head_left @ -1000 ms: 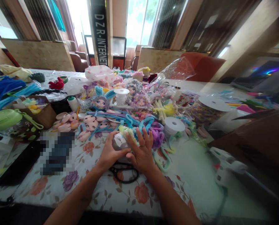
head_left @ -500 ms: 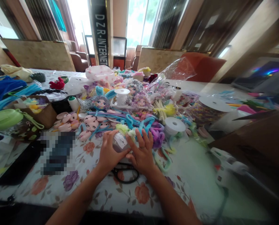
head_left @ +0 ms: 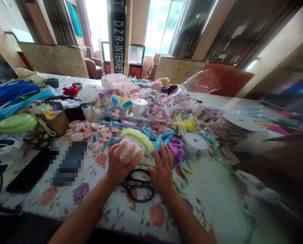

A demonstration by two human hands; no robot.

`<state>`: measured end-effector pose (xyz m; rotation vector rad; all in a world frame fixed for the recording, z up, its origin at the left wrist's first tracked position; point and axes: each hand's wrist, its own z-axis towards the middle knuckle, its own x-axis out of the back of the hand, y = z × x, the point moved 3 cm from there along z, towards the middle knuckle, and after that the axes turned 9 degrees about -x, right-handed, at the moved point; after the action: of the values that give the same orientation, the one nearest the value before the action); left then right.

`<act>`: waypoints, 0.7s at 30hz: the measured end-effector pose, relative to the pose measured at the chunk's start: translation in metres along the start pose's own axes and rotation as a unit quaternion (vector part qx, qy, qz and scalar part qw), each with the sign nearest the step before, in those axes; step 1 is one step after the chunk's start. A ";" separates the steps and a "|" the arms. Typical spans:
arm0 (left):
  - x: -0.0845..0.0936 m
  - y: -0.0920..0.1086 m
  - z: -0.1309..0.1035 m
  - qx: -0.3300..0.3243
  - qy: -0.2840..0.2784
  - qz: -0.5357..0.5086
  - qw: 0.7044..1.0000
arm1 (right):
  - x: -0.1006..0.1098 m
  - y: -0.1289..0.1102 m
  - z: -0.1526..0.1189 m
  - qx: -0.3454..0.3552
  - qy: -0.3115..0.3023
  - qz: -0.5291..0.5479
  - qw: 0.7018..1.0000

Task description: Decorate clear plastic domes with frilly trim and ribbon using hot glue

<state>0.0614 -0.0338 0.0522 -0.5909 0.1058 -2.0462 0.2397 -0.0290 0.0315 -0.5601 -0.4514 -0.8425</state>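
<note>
My left hand [head_left: 124,162] is curled over a rounded white piece with a fluffy yellow-green edge [head_left: 137,135]; its exact kind is unclear. My right hand [head_left: 163,166] is open with the fingers stretched forward, close to blue fuzzy stems [head_left: 164,135] and a purple fuzzy bundle [head_left: 177,151]; whether it touches them I cannot tell. Black-handled scissors [head_left: 127,186] lie on the flowered cloth between my wrists. Pink doll faces [head_left: 104,134] lie beyond my left hand. A white spool [head_left: 196,142] stands to the right of the purple bundle.
A glue gun [head_left: 255,184] lies at the right beside a cardboard box [head_left: 276,162]. A black slab [head_left: 31,173] and a blurred-out rectangle [head_left: 71,164] are at the left. Finished dolls [head_left: 116,112], another spool [head_left: 138,108] and plastic wrap [head_left: 204,81] crowd the back.
The hands have moved apart. The left now holds the white and yellow-green piece alone, turned so more of its fluffy edge shows; the right has come off it. The view has shifted slightly left.
</note>
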 end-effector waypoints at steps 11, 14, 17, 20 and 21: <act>-0.014 0.004 -0.014 0.063 -0.103 -0.151 0.981 | 0.000 0.000 0.000 -0.014 0.000 -0.002 1.000; -0.013 0.003 -0.013 0.064 -0.095 -0.151 0.982 | 0.000 0.000 0.000 -0.019 0.002 0.004 1.000; -0.009 0.004 -0.010 0.029 -0.043 -0.116 0.992 | 0.001 0.002 -0.001 -0.037 0.003 0.041 0.998; -0.005 0.004 -0.007 0.013 -0.005 -0.103 0.995 | 0.000 0.009 -0.003 -0.092 -0.008 0.133 0.987; -0.005 0.004 -0.007 0.019 0.001 -0.116 0.993 | -0.002 0.012 -0.003 -0.114 -0.016 0.171 0.979</act>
<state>0.0640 -0.0326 0.0430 -0.5999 0.0003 -2.2680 0.2486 -0.0236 0.0245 -0.8385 -0.2773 -0.5583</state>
